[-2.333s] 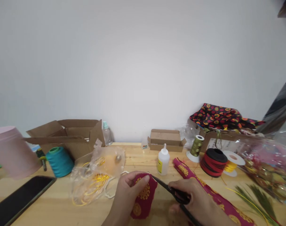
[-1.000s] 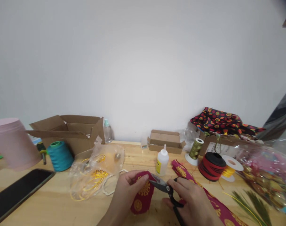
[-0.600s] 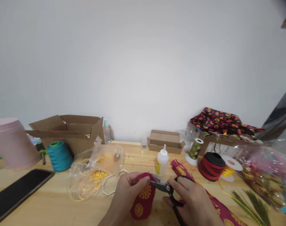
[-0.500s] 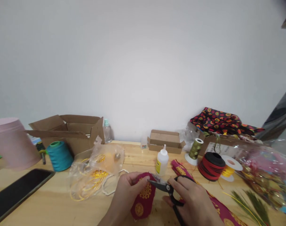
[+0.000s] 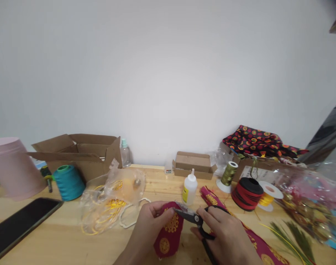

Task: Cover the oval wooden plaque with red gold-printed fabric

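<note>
My left hand (image 5: 149, 228) is closed on a small dark red cloth pouch (image 5: 169, 235) with gold round patterns, thumb on its top edge. My right hand (image 5: 226, 235) grips black scissors (image 5: 194, 219) by the handles. Their blades sit slightly apart at the pouch's upper right edge. A long strip of the same red and gold cloth (image 5: 256, 241) runs under my right hand toward the lower right.
On the wooden table (image 5: 60, 239): a white glue bottle (image 5: 189, 189), a clear bag with yellow cord (image 5: 109, 200), a teal thread cone (image 5: 68, 182), a black phone (image 5: 18, 224), a pink tub (image 5: 13, 167), cardboard boxes (image 5: 82, 151), thread spools (image 5: 247, 191), patterned fabric (image 5: 259, 140), green stalks (image 5: 292, 237).
The scissors came in from the right to the pouch's top edge, and their blades have opened and closed there. My left hand keeps holding the pouch in place.
</note>
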